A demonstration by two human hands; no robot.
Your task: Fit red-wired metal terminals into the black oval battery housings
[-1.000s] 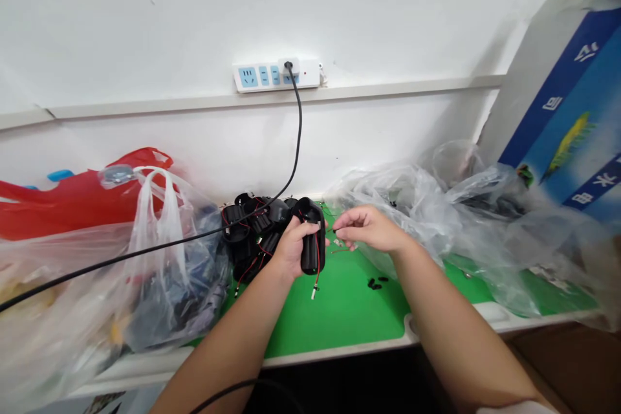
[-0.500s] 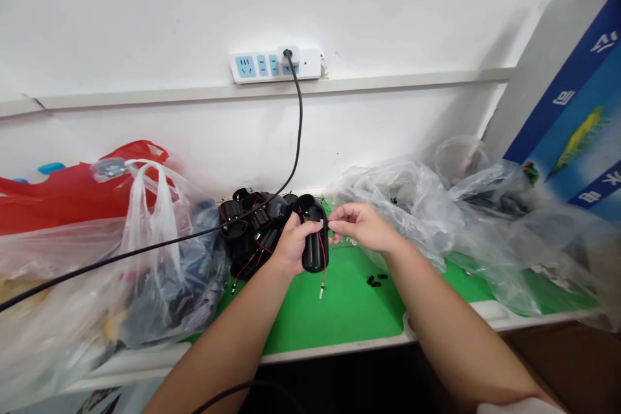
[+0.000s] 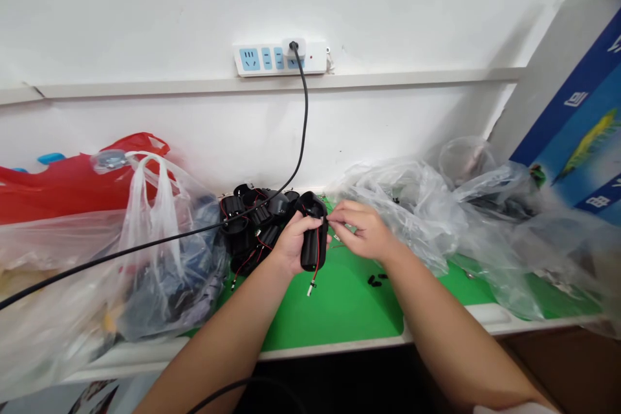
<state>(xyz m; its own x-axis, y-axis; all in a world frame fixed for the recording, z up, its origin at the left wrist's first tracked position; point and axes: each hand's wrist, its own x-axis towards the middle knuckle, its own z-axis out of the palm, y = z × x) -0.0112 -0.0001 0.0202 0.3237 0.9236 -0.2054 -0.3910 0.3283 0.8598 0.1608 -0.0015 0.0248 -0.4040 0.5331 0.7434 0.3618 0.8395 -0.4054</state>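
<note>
My left hand (image 3: 294,242) is wrapped round a black plastic housing (image 3: 313,252), its thumb lying across the front. A red wire runs down the housing to a white connector (image 3: 311,288) that dangles below it. At the housing's upper right edge, the thumb and forefinger of my right hand (image 3: 361,229) are pinched together; whatever is between them is too small to make out. Just left of the held piece lies a pile of similar black housings (image 3: 247,220) with red and black wires. Several small black parts (image 3: 375,281) rest on the green mat below my right hand.
A black cable (image 3: 305,123) drops from the power strip (image 3: 281,58) and crosses over the pile. Plastic bags (image 3: 160,259) crowd the left, with a red bag (image 3: 82,181) behind. Clear bags (image 3: 398,207) and a blue-and-white box (image 3: 572,116) stand right. The green mat (image 3: 334,317) covers the table.
The housing has tilted slightly, and its dangling connector has swung to the left. My right hand stays at the housing's edge, its fingers a little differently bent. The view has shifted slightly.
</note>
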